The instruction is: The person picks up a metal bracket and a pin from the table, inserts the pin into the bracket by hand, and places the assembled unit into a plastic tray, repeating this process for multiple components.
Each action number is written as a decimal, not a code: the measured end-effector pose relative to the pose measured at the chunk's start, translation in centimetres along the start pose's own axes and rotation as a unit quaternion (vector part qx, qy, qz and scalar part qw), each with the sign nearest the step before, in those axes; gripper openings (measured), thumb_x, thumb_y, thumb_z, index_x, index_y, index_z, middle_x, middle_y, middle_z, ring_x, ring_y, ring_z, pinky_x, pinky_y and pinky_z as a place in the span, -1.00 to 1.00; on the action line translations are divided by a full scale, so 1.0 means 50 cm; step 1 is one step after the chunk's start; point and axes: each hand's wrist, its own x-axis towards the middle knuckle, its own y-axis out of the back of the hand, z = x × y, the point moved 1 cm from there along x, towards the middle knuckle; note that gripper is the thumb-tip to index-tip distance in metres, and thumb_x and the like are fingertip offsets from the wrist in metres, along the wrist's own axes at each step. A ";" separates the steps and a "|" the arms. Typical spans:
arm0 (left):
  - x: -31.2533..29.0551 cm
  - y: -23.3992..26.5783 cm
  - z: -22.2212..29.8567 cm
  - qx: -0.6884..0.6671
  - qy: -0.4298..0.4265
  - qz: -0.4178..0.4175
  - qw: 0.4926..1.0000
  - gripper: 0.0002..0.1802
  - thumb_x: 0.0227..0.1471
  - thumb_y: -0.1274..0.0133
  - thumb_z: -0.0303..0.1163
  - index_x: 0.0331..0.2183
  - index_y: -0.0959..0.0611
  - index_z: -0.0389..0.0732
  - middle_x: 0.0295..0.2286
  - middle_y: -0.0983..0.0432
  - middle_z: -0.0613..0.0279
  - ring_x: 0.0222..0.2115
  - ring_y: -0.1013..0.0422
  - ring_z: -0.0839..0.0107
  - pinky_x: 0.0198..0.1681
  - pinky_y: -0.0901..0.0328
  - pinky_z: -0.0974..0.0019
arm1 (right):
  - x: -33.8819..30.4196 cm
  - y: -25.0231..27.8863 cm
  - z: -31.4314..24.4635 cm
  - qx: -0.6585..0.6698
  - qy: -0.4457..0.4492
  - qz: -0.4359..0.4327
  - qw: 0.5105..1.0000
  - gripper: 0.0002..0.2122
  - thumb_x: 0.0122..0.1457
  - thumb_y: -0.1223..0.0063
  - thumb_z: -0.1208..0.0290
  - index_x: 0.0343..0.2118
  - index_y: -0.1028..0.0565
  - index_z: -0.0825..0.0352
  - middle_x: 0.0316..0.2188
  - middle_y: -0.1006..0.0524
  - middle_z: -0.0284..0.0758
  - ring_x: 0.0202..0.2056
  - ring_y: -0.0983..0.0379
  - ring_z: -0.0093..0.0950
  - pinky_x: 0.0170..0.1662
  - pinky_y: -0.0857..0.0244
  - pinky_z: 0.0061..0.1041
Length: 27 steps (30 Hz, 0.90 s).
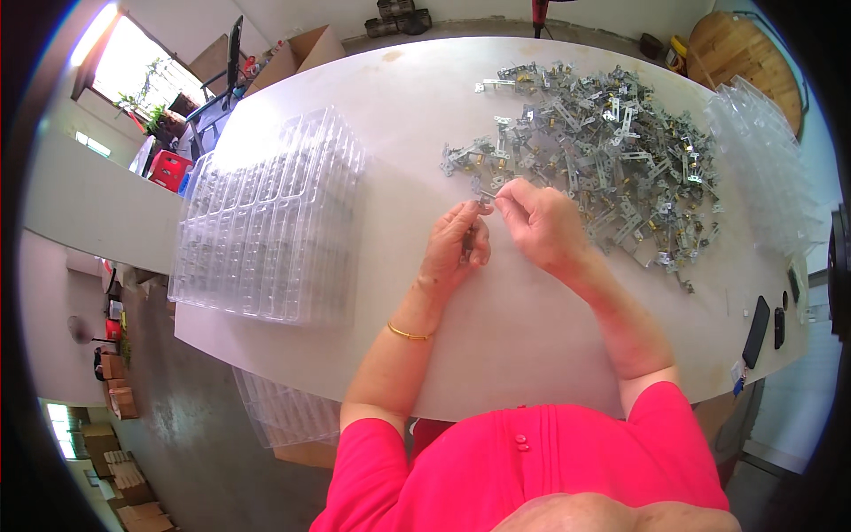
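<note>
I take the pile of metal parts (pixel 612 146) as the landmark; it lies on the surface (pixel 417 115). Just off its near left edge, the left hand (pixel 456 238) and right hand (pixel 541 223) meet with fingertips pinched around a small metal part (pixel 487 197). I cannot tell whether they grip one piece or two. I judge the step in hand to be fitting or adjusting this part; the next move calls for a steady left pinch and fine right fingertip control.

Count: two hands; one pile, its overlapping pieces uncountable; one stack of clear trays (pixel 266 230) left of the pile; one group of clear plastic sheets (pixel 767 168) right of it.
</note>
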 end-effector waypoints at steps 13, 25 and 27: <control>0.000 -0.011 0.011 0.203 -0.058 0.041 0.976 -0.74 0.33 0.05 -0.21 -0.18 -0.53 -0.23 -0.69 -0.37 0.37 -0.80 -0.17 0.65 -0.75 -0.02 0.53 | -0.014 0.001 -0.004 -0.033 -0.003 0.015 0.999 -0.95 0.20 -0.08 0.44 -0.38 -0.51 0.25 -0.63 -0.54 -0.26 -0.54 -0.47 -0.15 -0.33 -0.30 -0.23; 0.007 -0.009 -0.034 0.324 -0.147 -0.001 0.935 -0.68 0.30 -0.01 -0.18 -0.14 -0.55 -0.28 -0.66 -0.40 0.41 -0.67 -0.29 0.67 -0.62 -0.17 0.52 | -0.044 -0.010 0.003 0.041 -0.114 -0.012 0.993 -0.89 0.21 -0.14 0.39 -0.28 -0.58 0.30 -0.51 -0.54 -0.31 -0.51 -0.48 -0.46 -0.38 -0.35 -0.46; 0.005 -0.006 -0.035 0.342 -0.156 -0.018 0.926 -0.67 0.29 -0.02 -0.19 -0.14 -0.55 -0.29 -0.64 -0.40 0.42 -0.64 -0.30 0.68 -0.60 -0.18 0.51 | -0.045 -0.013 -0.007 -0.008 -0.082 0.009 0.997 -0.90 0.19 -0.17 0.40 -0.33 -0.58 0.31 -0.40 -0.49 -0.29 -0.43 -0.46 -0.46 -0.36 -0.35 -0.46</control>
